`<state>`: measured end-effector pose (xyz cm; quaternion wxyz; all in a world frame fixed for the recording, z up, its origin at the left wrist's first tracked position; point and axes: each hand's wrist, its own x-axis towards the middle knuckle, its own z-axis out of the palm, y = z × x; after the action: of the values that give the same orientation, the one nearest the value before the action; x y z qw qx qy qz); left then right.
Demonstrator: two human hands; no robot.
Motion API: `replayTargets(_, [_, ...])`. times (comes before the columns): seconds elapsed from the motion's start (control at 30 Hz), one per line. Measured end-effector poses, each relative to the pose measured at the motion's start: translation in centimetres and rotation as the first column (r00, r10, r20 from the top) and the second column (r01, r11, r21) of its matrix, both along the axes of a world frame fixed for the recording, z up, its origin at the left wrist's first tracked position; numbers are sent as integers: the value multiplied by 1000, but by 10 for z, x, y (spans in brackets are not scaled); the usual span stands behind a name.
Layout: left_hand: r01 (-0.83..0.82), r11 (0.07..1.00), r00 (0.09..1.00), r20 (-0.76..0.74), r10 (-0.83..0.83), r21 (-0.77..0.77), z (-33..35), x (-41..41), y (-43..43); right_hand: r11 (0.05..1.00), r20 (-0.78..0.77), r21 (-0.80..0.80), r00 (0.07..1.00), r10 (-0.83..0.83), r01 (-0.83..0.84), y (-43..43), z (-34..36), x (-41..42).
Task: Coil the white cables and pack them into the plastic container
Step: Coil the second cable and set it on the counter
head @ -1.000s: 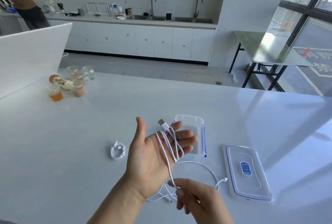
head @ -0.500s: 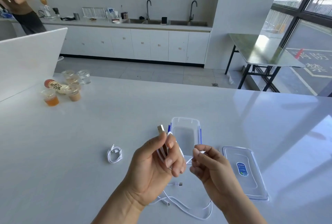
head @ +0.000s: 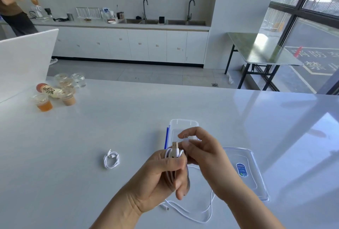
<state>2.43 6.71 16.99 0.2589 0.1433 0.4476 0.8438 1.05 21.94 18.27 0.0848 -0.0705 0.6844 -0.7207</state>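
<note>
left hand (head: 161, 177) grips half-wound cable (head: 174, 152), right hand (head: 205, 153) pinches its end — tail loose; coiled cable (head: 111, 159) at 9 o'clock, container (head: 183, 123) at 12 looks empty.

Pale painted characters on the road (head: 311, 60) outside the window (head: 302, 27) read 消防 and 禁 (the rest is unclear). The bottle (head: 48, 90) near the counter's (head: 128, 118) far left edge carries dark characters and the lid (head: 251, 183) a blue label (head: 241, 170), both illegible.

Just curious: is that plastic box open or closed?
Open. The box has no cover on; its lid lies apart on the table, right of it.
</note>
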Motion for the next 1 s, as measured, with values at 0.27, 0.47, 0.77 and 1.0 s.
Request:
replayTargets(0.27, [40, 989, 990, 137, -20, -143, 9, -9, 10, 984, -52, 99, 989, -140, 145, -7, -11, 3])
replayTargets(0.47, [78, 936, 978, 209, -5, -342, 27, -16, 17, 950, 85, -129, 958, -275, 284, -10, -21, 4])
replayTargets(0.77, [-148, 924, 963, 163, 217, -353, 28, -10, 24, 871, 133, -255, 908, -398, 419, -20, -21, 4])
replayTargets(1.0, [-344, 854, 931, -20, 365, -391, 32, -6, 24, 820, 83, -342, 883, -461, 460, -31, -17, -1])
